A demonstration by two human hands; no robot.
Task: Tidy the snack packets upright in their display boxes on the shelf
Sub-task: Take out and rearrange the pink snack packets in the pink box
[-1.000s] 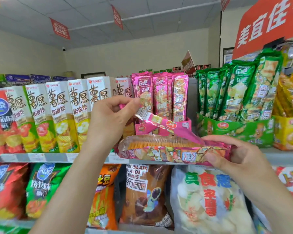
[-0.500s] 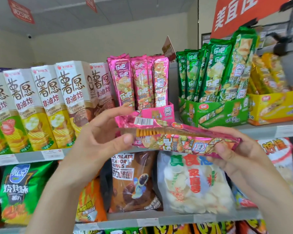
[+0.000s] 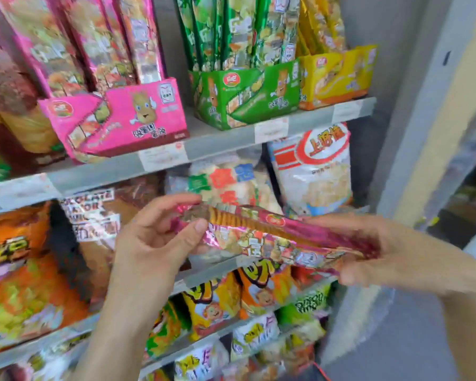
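Note:
A long pink snack packet [image 3: 261, 237] lies sideways between both hands, in front of the middle shelf. My left hand [image 3: 154, 243] pinches its left end between thumb and fingers. My right hand [image 3: 368, 251] grips its right end. Above, on the upper shelf, the pink display box [image 3: 138, 116] holds several pink packets [image 3: 94, 42] standing upright. To its right a green display box [image 3: 248, 92] holds upright green packets [image 3: 231, 28], and a yellow display box [image 3: 338, 75] stands further right.
The grey shelf edge [image 3: 217, 144] carries white price labels. Below it sit a brown chocolate-ring bag [image 3: 99, 215], white rice-cracker bags [image 3: 319, 171] and orange crisp bags [image 3: 19, 270]. A grey upright post [image 3: 412, 105] bounds the shelving on the right.
The view has dropped and swung right. Both hands with the pink packet have come down from the upper shelf edge to the middle shelf level; both grips remain.

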